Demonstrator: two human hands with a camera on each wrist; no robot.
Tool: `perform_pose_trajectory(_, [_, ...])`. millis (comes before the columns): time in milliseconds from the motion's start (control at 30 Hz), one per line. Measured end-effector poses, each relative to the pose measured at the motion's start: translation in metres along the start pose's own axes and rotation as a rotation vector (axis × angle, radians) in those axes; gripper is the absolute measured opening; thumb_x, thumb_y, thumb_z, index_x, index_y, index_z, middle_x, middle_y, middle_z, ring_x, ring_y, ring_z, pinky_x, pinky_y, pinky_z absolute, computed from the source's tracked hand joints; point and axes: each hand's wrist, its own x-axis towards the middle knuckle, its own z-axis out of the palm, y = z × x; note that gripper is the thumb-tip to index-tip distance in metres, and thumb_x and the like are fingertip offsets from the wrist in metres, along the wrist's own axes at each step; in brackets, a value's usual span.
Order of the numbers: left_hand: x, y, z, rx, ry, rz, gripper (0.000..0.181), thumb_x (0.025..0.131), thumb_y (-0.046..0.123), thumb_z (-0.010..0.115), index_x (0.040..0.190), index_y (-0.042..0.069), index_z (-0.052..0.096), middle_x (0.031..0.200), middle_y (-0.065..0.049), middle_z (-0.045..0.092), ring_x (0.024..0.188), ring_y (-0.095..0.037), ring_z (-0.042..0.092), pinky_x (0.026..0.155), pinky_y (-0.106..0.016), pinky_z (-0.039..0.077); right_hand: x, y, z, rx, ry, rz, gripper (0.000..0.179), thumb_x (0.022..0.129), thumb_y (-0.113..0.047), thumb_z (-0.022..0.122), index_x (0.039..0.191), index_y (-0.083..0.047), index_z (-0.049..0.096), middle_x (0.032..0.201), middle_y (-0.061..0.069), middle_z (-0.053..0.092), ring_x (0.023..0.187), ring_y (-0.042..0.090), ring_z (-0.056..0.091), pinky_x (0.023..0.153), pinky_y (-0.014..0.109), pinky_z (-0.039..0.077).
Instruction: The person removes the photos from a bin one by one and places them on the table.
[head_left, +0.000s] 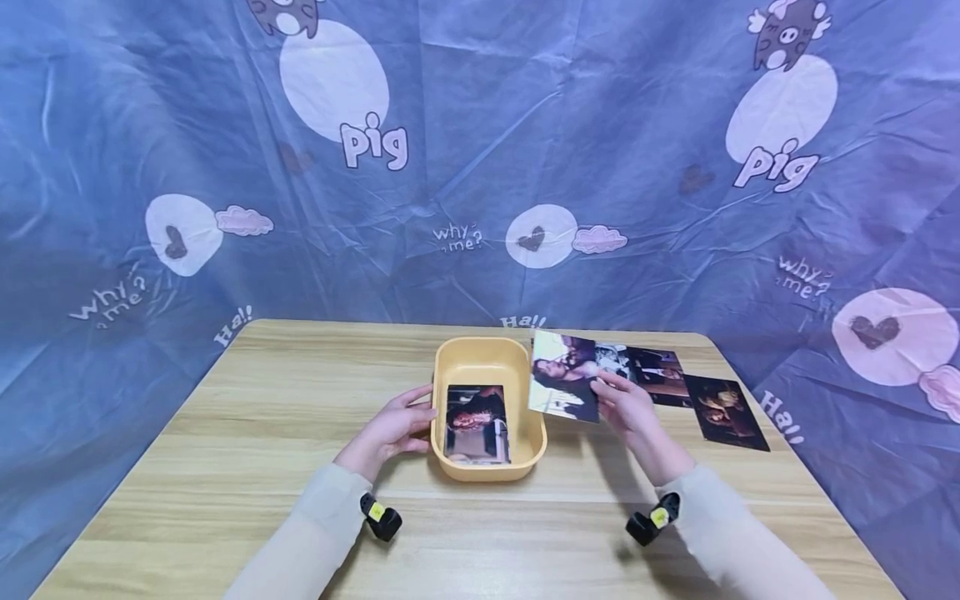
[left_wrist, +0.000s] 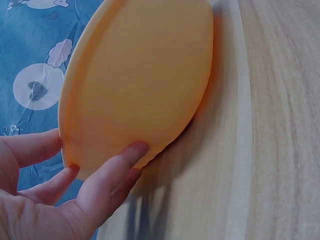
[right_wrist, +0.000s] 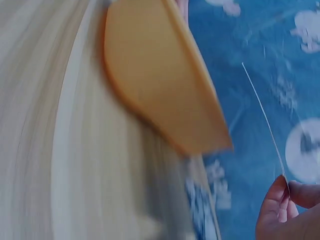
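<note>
A yellow plastic bin [head_left: 489,473] stands on the wooden table, with a photo print [head_left: 477,425] lying inside it. My left hand [head_left: 393,427] rests against the bin's left side; in the left wrist view its fingertips [left_wrist: 134,151] touch the outer wall. Just right of the bin, my right hand [head_left: 628,410] pinches another photo print [head_left: 562,375] by its right edge, holding it above the table. The right wrist view shows that print edge-on as a thin line between thumb and fingers [right_wrist: 274,202].
Behind the right hand, more photo prints [head_left: 660,375] lie on the table, partly covered by the held one. A separate dark print [head_left: 726,412] lies farther right. A blue patterned cloth [head_left: 480,167] hangs behind the table [head_left: 300,392].
</note>
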Motion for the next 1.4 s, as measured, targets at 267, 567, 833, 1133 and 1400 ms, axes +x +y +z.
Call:
perform_pose_trajectory(267, [0.001,-0.002,0.000,0.004,0.006,-0.001,0.063,0.095,0.001,0.049,0.152,0.005,0.024,0.152,-0.027,0.031,0.132,-0.045,0.043,0.093,-0.058,0.051,-0.002,0.000,-0.058,-0.150,-0.066,0.006,0.042,0.095,0.001,0.049,0.079,-0.031,0.069,0.075,-0.014,0.067,0.070,-0.002,0.062,0.067,0.012,0.054])
perform_pose_trajectory(567, [0.001,-0.001,0.001,-0.001,0.009,-0.004,0.063,0.094,0.001,0.049,0.152,0.005,0.024,0.152,-0.027,0.030,0.132,-0.045,0.043,0.094,-0.060,0.050,-0.006,0.023,-0.078,-0.228,-0.158,0.076,0.034,0.095,0.001,0.049,0.089,-0.028,0.065,0.079,-0.012,0.071,0.073,0.000,0.066,0.067,0.014,0.055])
perform_pose_trajectory(833, [0.000,0.000,0.002,-0.002,0.011,-0.007,0.063,0.095,0.001,0.050,0.152,0.006,0.024,0.152,-0.027,0.031,0.132,-0.045,0.044,0.094,-0.060,0.050,0.000,0.037,-0.076,-0.350,-0.132,0.054,0.025,0.094,0.000,0.053,0.116,-0.005,0.061,0.081,-0.014,0.069,0.077,-0.001,0.064,0.072,0.015,0.054])
perform_pose_trajectory(1133, [0.002,-0.001,0.002,-0.014,0.015,-0.007,0.062,0.094,0.000,0.050,0.151,0.005,0.026,0.151,-0.028,0.031,0.131,-0.045,0.044,0.093,-0.061,0.050,-0.003,0.038,-0.065,-0.480,-0.035,0.049,0.047,0.095,-0.004,0.054,0.135,0.017,0.040,0.091,-0.009,0.069,0.078,-0.005,0.060,0.073,0.013,0.053])
perform_pose_trajectory(1400, [0.005,0.002,-0.002,-0.011,0.013,-0.014,0.062,0.095,0.001,0.050,0.151,0.006,0.026,0.152,-0.027,0.031,0.132,-0.045,0.044,0.093,-0.060,0.051,-0.019,0.029,-0.050,-0.504,-0.029,0.043,0.059,0.098,-0.011,0.049,0.142,0.020,0.024,0.150,0.035,0.027,0.092,-0.012,0.054,0.091,0.012,0.050])
